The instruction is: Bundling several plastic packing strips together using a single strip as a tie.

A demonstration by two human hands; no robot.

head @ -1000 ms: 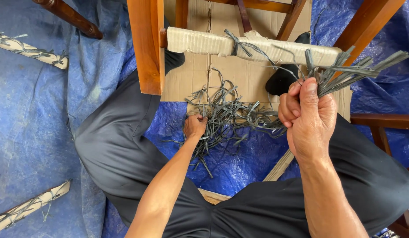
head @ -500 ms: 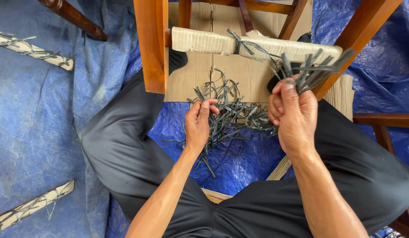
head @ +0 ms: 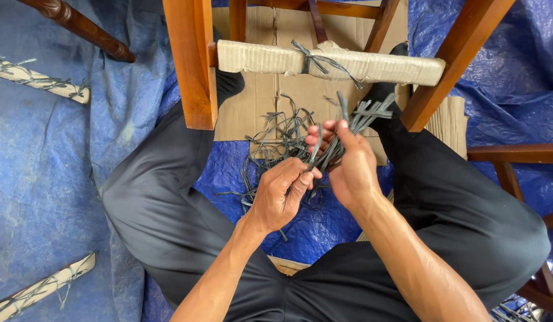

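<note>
Right hand: the right hand [head: 348, 170] is closed around a bundle of grey strips [head: 354, 122], thumb pressed over them, their free ends fanning up toward the chair rail.
Left hand: the left hand [head: 282, 194] has its fingers curled, pinching the lower ends of the same bundle just beside the right hand (the two hands touch or nearly touch).
Loose strips: a tangled heap of grey strips [head: 273, 134] lies on the floor between the person's knees, partly on the cardboard sheet [head: 258, 101] and partly on the blue tarpaulin [head: 44, 173].
Chair: a wooden chair frame [head: 190, 65] stands over the cardboard; its front rail [head: 270, 59] is wrapped in pale padding, bound near the middle by a knotted grey tie [head: 315, 56].
Done so far: the rail is padded and shows one tie; no woven seat is visible behind it.
Left to do: judging by the bare frame and the heap on the floor, most of the work with the strips seems to lie ahead.
Surroundings: two pale wrapped rods [head: 41, 80] and [head: 41, 286] lie on the tarpaulin at the left; other dark wooden furniture parts show at the edges.
</note>
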